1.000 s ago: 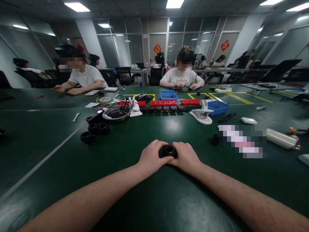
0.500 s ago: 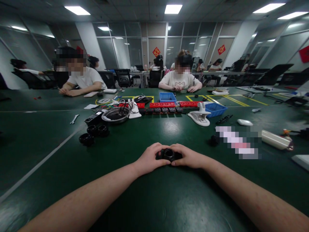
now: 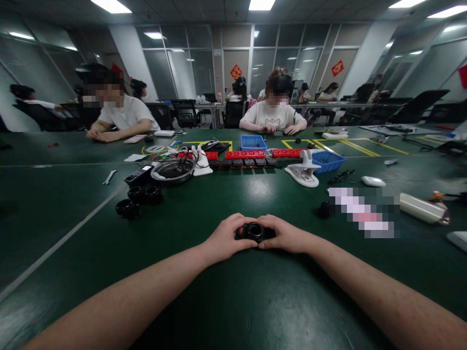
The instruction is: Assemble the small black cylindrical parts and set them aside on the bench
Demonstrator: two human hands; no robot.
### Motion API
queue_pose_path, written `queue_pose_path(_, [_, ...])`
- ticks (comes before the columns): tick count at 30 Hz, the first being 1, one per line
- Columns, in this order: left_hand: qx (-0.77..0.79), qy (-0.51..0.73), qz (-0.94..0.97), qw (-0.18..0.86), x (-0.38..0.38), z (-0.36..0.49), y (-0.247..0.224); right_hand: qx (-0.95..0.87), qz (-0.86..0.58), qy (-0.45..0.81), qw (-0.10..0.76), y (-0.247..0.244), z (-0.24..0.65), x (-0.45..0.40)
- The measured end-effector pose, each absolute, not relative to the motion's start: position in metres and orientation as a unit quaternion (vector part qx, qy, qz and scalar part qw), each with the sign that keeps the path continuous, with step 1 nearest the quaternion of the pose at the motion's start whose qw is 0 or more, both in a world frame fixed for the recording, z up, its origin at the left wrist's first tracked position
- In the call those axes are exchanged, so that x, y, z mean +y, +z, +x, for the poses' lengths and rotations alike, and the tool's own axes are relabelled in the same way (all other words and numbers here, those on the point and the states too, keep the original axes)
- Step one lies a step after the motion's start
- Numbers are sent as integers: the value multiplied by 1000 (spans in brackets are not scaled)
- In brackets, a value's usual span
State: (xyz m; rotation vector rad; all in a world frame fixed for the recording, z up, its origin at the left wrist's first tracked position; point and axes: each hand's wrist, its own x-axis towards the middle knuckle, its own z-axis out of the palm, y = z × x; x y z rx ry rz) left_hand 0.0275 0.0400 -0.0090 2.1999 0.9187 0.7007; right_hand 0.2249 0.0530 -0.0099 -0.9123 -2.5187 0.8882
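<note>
Since a second ago the right hand (image 3: 282,234) has shifted outward. It and the left hand (image 3: 223,239), fingers half-curled, apparently grip one black ring-topped part (image 3: 255,234) between them; three similar black pieces (image 3: 127,209) sit leftward.

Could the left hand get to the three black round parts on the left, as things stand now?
Likely yes: between the left hand and the three black round parts I see only green tabletop. It holds a black piece together with the right hand, so should probably let go first.
</note>
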Motion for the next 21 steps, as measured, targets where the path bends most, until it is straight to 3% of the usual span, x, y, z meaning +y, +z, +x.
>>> queue_pose_path(11, [385,269,827,309,37,31,-4,-862,-397,273,155,-8,220,49])
queue_pose_path(21, [457,305,795,259,30,38,-9,-852,-495,68,155,-12,203,32])
